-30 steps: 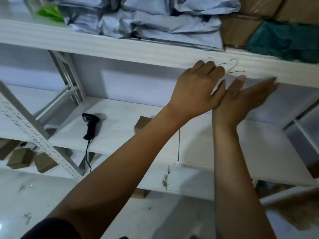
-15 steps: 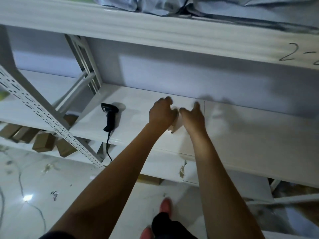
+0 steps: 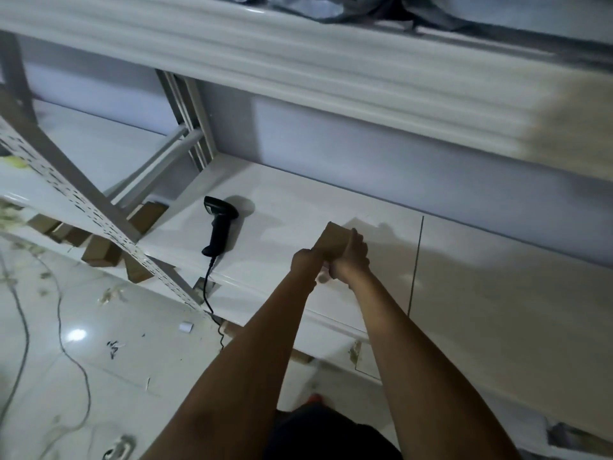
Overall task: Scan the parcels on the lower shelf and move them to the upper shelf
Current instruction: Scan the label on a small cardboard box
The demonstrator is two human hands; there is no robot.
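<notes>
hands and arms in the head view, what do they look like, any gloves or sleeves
Both hands are bare: the left hand and right hand show no gloves, and no rings, watch or wristband can be made out. The forearms are uncovered all the way down to the frame's lower edge, with no sleeve in view. Both arms are slim and long in this wide-angle view.

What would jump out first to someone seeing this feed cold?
Both hands, left hand and right hand, clasp a small brown cardboard parcel over the lower shelf at centre frame. To their left a black barcode scanner lies on that shelf, its cable dropping over the front edge.
</notes>
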